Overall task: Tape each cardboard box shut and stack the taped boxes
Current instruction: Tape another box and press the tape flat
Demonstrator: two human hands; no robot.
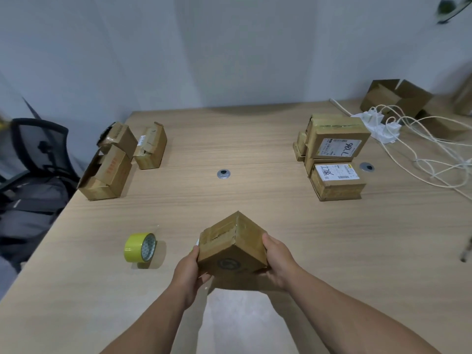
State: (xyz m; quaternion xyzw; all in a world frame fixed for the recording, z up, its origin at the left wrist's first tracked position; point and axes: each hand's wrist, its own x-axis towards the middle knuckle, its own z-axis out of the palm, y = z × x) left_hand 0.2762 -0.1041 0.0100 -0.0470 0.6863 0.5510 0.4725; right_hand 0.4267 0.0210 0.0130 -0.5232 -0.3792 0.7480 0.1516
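Note:
A small cardboard box with tape across its top seam is held tilted above the table's near middle. My left hand grips its left side and my right hand grips its right side. A yellow tape roll stands on edge to the left of my hands. At the right, a stack of taped boxes with white labels stands beside a single labelled box. Three open cardboard boxes sit at the table's far left.
The wooden table has two round metal grommets. A white power strip with cables and more open boxes lie at the back right. A black office chair stands off the left edge.

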